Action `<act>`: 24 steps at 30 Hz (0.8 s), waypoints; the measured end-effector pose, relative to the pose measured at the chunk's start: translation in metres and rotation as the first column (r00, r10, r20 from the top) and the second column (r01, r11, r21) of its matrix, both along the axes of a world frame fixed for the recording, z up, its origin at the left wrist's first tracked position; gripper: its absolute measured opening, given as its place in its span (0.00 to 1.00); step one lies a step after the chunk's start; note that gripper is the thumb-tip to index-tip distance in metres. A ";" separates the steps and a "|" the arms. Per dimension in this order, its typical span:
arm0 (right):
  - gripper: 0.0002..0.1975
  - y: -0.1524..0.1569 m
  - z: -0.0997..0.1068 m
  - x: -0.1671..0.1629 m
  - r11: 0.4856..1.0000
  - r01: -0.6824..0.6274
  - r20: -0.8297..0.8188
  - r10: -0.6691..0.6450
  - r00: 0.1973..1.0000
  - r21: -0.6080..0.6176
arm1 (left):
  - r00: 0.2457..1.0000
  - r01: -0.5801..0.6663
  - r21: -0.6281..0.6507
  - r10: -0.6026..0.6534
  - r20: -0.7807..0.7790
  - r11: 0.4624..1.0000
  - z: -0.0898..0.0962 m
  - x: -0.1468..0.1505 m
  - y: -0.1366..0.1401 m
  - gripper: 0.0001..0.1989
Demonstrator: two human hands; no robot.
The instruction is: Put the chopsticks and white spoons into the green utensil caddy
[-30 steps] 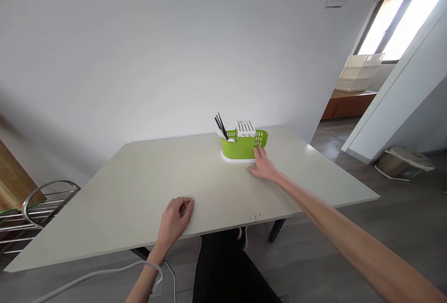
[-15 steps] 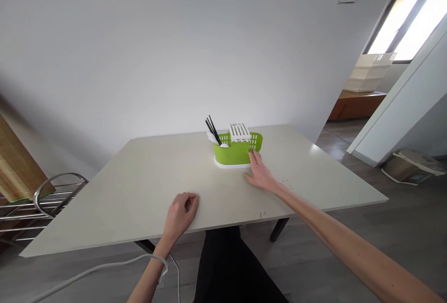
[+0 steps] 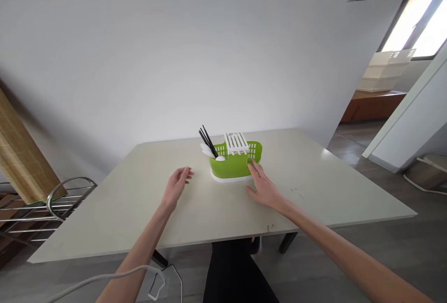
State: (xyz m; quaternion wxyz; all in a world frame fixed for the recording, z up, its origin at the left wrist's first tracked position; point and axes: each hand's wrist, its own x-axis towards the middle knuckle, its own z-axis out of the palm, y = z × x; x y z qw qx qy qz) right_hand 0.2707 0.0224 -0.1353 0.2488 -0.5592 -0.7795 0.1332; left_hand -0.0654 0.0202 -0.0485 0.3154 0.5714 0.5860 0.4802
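A green utensil caddy point(image 3: 228, 169) with a white base stands on the pale table. Black chopsticks point(image 3: 208, 142) and white spoons point(image 3: 206, 150) lean out of its left compartment. Over its middle sits a white slotted rack point(image 3: 236, 143). My right hand point(image 3: 264, 187) is at the caddy's right front side, fingers spread, the fingertips at its wall; whether they touch is hard to tell. To the left of the caddy, apart from it, my left hand point(image 3: 177, 185) hovers over the table with fingers loosely curled and apart, holding nothing.
The table point(image 3: 216, 219) backs onto a white wall. At the left, a metal rack point(image 3: 56, 205) stands beside a rolled bamboo mat point(image 3: 26, 149). A white cable point(image 3: 101, 276) runs at the lower left. To the right is a bin-like container point(image 3: 428, 172) on the floor.
My left hand has moved forward from the table's front edge toward the caddy's left side, and its fingers have loosened. My right hand stays by the caddy. The view has shifted slightly.
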 end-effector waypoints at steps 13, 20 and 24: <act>0.39 -0.019 -0.003 0.064 0.979 0.112 -0.297 -0.057 0.953 0.172 | 0.979 0.175 -0.185 -0.151 0.137 0.967 0.078 0.059 0.152 0.26; 0.34 -0.013 -0.040 0.082 0.970 0.239 -0.347 -0.212 0.913 0.035 | 0.921 0.370 -0.189 -0.333 0.204 0.909 0.085 0.065 0.161 0.16; 0.32 -0.017 -0.042 0.082 0.974 0.227 -0.352 -0.206 0.913 0.019 | 0.928 0.292 -0.065 -0.266 0.261 0.954 0.084 0.072 0.159 0.14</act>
